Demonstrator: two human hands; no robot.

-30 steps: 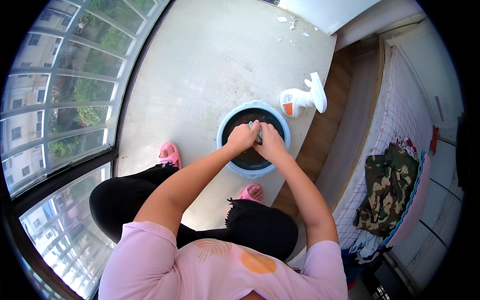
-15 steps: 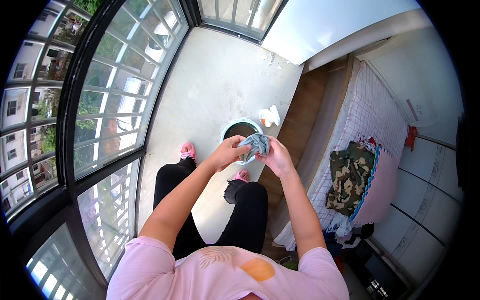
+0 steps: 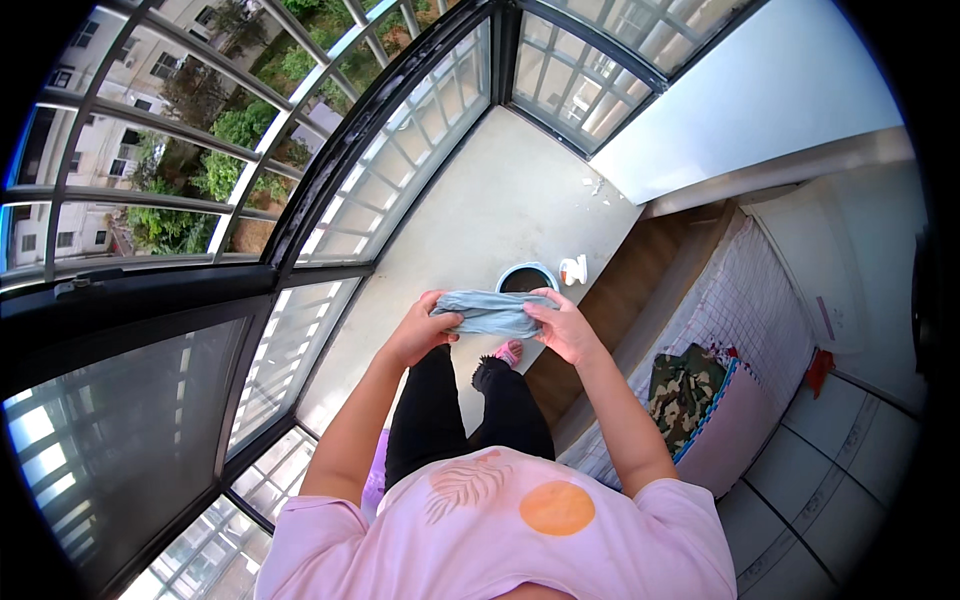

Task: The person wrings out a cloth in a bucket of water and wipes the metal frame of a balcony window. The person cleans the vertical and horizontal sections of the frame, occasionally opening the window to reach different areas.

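Observation:
A grey-blue cloth [image 3: 490, 313] is stretched sideways between my two hands, loosely folded lengthwise. My left hand [image 3: 420, 330] is closed on its left end, thumb in front. The other end is pinched by my right hand [image 3: 567, 328], its thumb also over the cloth. Just beyond the cloth a round light-blue basin [image 3: 545, 268] with dark water stands on the floor, its near side partly hidden by the cloth and my right hand.
A white plastic object [image 3: 573, 270] stands right of the basin. Barred windows [image 3: 240, 130] line the left. To the right are a wooden recess [image 3: 665, 255], a checked sheet [image 3: 745, 290], camouflage cloth [image 3: 685, 390] and a pink mat [image 3: 735, 425]. My pink slipper [image 3: 508, 352] is below.
My hands have moved apart, and the bunched cloth is now pulled out into a wide band nearer to me. The view has turned, showing more window on the left.

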